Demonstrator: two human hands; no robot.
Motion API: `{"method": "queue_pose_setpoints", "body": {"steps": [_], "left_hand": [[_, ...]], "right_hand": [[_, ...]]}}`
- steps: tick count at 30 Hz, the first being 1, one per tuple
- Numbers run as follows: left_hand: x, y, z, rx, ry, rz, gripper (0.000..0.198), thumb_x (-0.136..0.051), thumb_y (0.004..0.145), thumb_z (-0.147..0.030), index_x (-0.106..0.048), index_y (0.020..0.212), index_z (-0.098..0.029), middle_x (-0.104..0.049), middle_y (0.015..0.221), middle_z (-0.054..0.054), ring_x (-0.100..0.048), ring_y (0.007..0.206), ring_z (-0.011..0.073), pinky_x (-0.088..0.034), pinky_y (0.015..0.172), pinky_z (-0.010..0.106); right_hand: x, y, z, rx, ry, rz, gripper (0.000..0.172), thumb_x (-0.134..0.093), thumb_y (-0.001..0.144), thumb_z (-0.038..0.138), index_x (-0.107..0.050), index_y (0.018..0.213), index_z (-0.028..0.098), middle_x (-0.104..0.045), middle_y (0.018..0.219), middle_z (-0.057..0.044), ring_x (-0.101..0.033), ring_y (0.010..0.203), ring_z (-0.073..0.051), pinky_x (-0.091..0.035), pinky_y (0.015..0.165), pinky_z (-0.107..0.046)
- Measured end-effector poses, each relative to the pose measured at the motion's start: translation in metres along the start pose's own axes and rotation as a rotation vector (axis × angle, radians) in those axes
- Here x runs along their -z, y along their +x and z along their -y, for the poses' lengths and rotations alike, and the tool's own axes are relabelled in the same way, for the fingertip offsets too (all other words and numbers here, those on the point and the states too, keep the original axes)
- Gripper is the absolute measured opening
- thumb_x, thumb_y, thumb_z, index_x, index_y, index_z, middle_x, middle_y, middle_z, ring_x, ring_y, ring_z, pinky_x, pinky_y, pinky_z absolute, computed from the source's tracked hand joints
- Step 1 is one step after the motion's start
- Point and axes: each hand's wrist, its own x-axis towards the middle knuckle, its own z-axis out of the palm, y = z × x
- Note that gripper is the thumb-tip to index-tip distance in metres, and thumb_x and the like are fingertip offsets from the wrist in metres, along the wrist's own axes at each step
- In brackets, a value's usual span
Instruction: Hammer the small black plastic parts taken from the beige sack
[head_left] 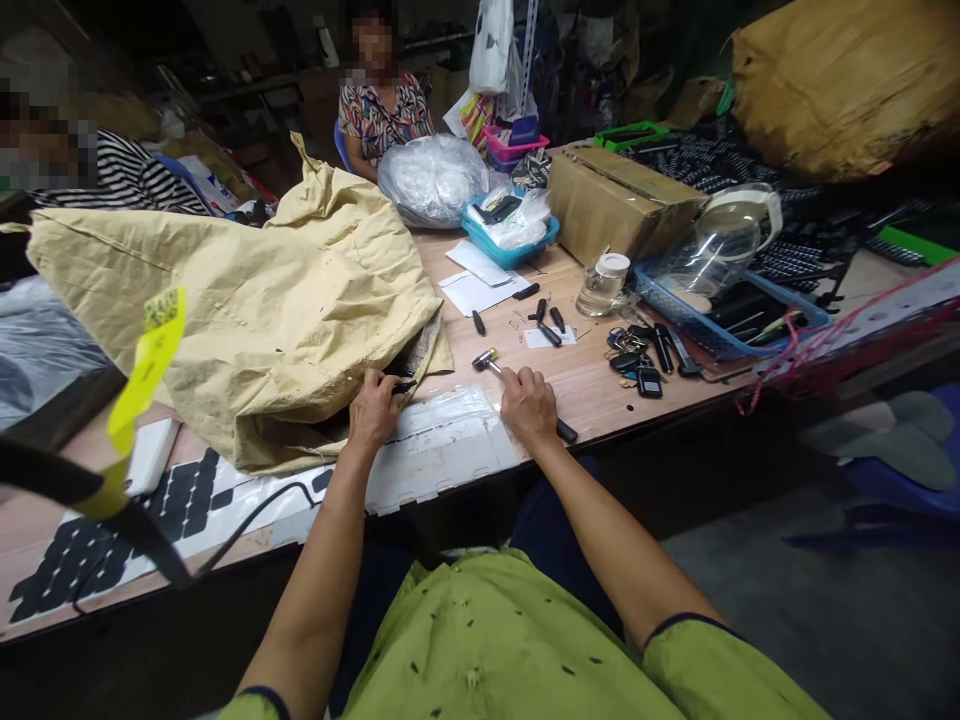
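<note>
Head camera: the inside of the cream cloth sack (300, 290) is mostly lost in shadow, and its contents cannot be made out. At the sack's mouth, the left hand (375, 408) is set back upward with fingers bent; whether the small dark piece (406, 387) at its fingertips is gripped cannot be told. Right of the sack, a small hammer (487, 358) is clasped in the right hand (529, 405), its shaft partly covered by the fist.

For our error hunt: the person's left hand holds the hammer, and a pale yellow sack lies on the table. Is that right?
Not quite: the head view shows the hammer in the right hand, not the left hand. The rest stands.
</note>
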Motion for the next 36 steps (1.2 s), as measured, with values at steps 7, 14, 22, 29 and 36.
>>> {"method": "queue_pose_setpoints", "body": {"steps": [7, 14, 22, 29, 36], "left_hand": [[-0.011, -0.027, -0.028, -0.221, -0.196, 0.132, 0.012, -0.069, 0.083, -0.027, -0.068, 0.095, -0.025, -0.067, 0.092, 0.004, -0.058, 0.09, 0.0236, -0.046, 0.086, 0.035], [-0.028, -0.035, -0.02, -0.127, -0.404, 0.16, 0.015, -0.072, 0.08, -0.028, -0.071, 0.095, -0.023, -0.065, 0.087, 0.002, -0.06, 0.088, 0.0217, -0.048, 0.083, 0.034], [-0.03, -0.037, -0.016, -0.058, -0.547, 0.145, 0.016, -0.071, 0.077, -0.022, -0.073, 0.093, -0.021, -0.065, 0.086, 0.002, -0.061, 0.086, 0.0211, -0.049, 0.081, 0.034], [-0.034, -0.037, -0.023, -0.069, -0.583, 0.095, 0.019, -0.07, 0.073, -0.02, -0.073, 0.091, -0.021, -0.064, 0.085, 0.001, -0.061, 0.088, 0.0223, -0.049, 0.081, 0.035], [-0.037, -0.036, -0.021, -0.089, -0.636, 0.1, 0.018, -0.068, 0.075, -0.022, -0.073, 0.092, -0.021, -0.065, 0.086, 0.002, -0.06, 0.087, 0.0217, -0.049, 0.083, 0.035]], "right_hand": [[0.003, 0.001, 0.0, -0.005, -0.01, -0.001, 0.031, -0.044, 0.091, 0.015, -0.063, 0.115, 0.019, -0.056, 0.093, -0.011, -0.044, 0.09, -0.025, -0.031, 0.07, -0.034], [0.003, 0.001, 0.0, -0.004, -0.004, 0.013, 0.031, -0.044, 0.092, 0.016, -0.062, 0.117, 0.019, -0.056, 0.094, -0.011, -0.045, 0.091, -0.026, -0.031, 0.069, -0.033], [0.002, 0.001, -0.003, -0.005, -0.026, 0.0, 0.031, -0.045, 0.092, 0.015, -0.063, 0.117, 0.019, -0.056, 0.094, -0.01, -0.045, 0.089, -0.024, -0.029, 0.068, -0.033], [-0.002, 0.0, -0.006, -0.006, -0.063, -0.022, 0.032, -0.045, 0.092, 0.016, -0.062, 0.119, 0.019, -0.055, 0.093, -0.009, -0.044, 0.089, -0.023, -0.028, 0.068, -0.032], [-0.002, 0.001, -0.009, -0.005, -0.054, -0.037, 0.033, -0.047, 0.091, 0.016, -0.065, 0.119, 0.02, -0.057, 0.093, -0.01, -0.047, 0.089, -0.024, -0.03, 0.068, -0.032]]}}
